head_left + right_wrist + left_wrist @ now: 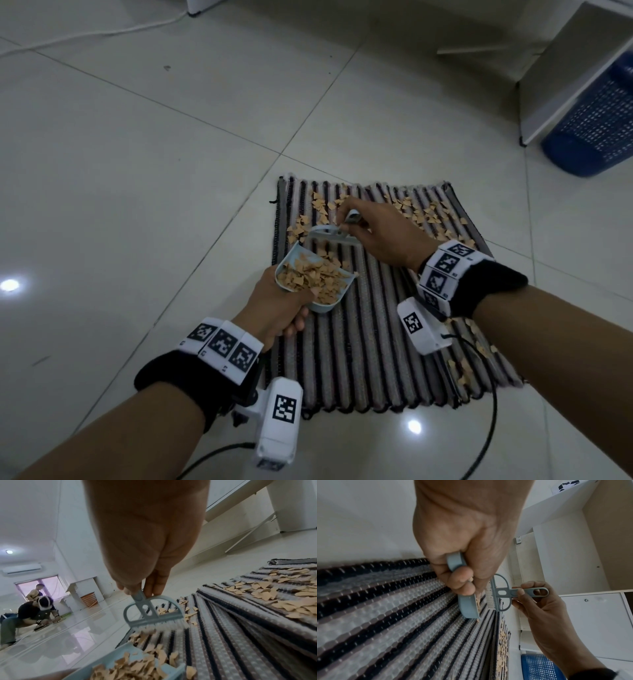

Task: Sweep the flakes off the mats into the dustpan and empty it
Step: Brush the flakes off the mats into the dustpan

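A striped grey and black mat point(370, 335) lies on the tiled floor, with a second mat point(421, 205) overlapping its far edge. Tan flakes point(416, 214) are strewn over the far part. My left hand point(277, 308) grips the handle of a light blue dustpan point(317, 275), which is heaped with flakes and tilted over the mat's left side. My right hand point(373, 233) pinches the handle of a small blue brush point(330, 234), its white bristles point(163, 625) down on the mat just beyond the pan's lip. More flakes point(469, 363) lie at the mat's near right.
A blue mesh basket point(592, 120) stands under a white shelf unit point(561, 68) at the far right. A white cable point(92, 32) runs along the floor at the far left. Black wrist cables point(486, 421) trail near me. Other people point(30, 608) sit on the floor far off.
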